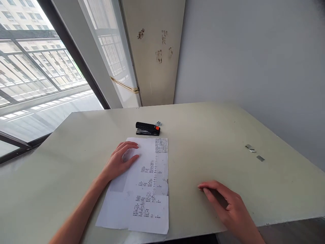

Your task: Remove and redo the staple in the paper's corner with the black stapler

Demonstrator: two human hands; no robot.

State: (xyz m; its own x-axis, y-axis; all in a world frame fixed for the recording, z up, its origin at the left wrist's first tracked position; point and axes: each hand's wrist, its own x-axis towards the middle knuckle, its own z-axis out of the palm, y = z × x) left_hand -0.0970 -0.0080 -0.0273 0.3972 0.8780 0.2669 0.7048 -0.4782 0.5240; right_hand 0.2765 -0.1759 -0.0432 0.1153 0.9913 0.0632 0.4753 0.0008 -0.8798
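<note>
My left hand [119, 162] rests on a printed sheet of paper [149, 189], its fingers bent and the thumb apart from them. It is open and holds nothing. The paper lies flat, with lines of dark print and a dense printed block at its far right corner. Just beyond its far edge is a black stapler [148, 129] with an orange-red part on its right end. To the right of the paper, my right hand [225, 201] is low over the table. Its thumb and fingertips come together, and nothing shows between them.
Small strips of staples [158, 123] lie behind the stapler. A few more staple strips [260, 158] are at the right of the pale table [198, 135]. A grey wall [254, 61] borders the right side, and windows [43, 64] are at the left.
</note>
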